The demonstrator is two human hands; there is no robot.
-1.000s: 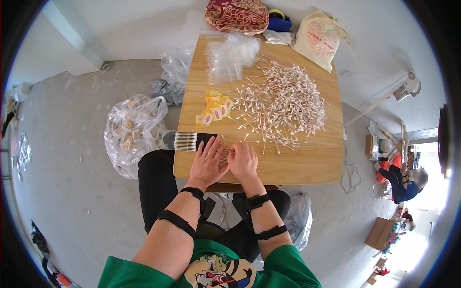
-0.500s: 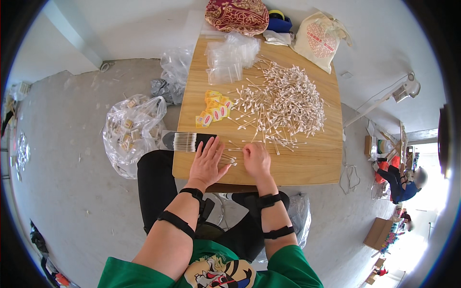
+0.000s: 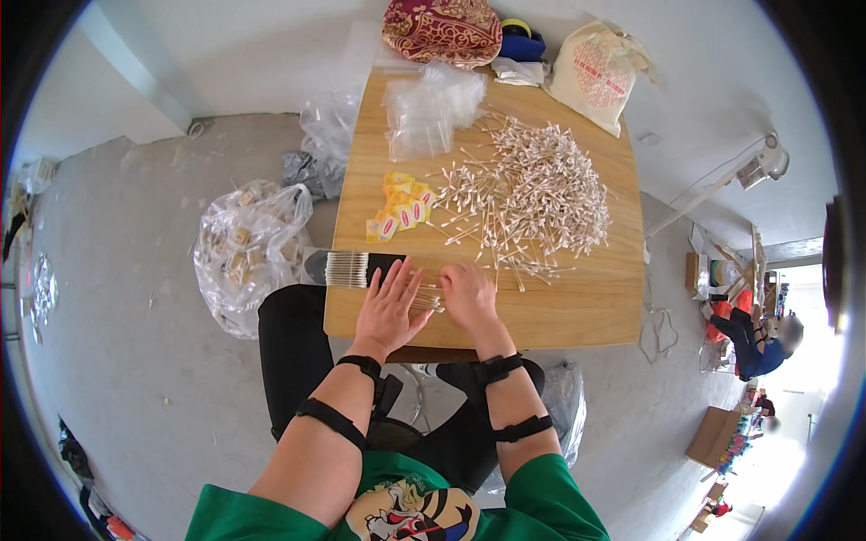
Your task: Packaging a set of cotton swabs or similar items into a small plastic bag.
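Note:
My left hand [image 3: 388, 308] lies palm down at the table's near edge with its fingers stretched out. It partly covers several cotton swabs [image 3: 429, 301] whose tips show to its right. To the left of its fingers, a row of cotton swabs [image 3: 346, 269] lies side by side on a dark flat piece [image 3: 382, 263] with clear plastic around its left end. Just to the right, my right hand [image 3: 471, 294] is closed with its fingertips turned toward those loose swabs; what they pinch is hidden. Beyond my right hand spreads a large heap of cotton swabs [image 3: 550, 185].
Small yellow printed cards [image 3: 399, 209] lie left of the heap, with clear plastic bags [image 3: 419, 122] behind them. A patterned red cloth bundle [image 3: 442, 32], a blue tape dispenser [image 3: 521, 43] and a cream drawstring bag [image 3: 595, 77] stand at the back. A filled plastic bag [image 3: 248, 252] sits on the floor.
My right hand has moved left, closer to my left hand and the loose swabs. The left hand stays nearly where it was.

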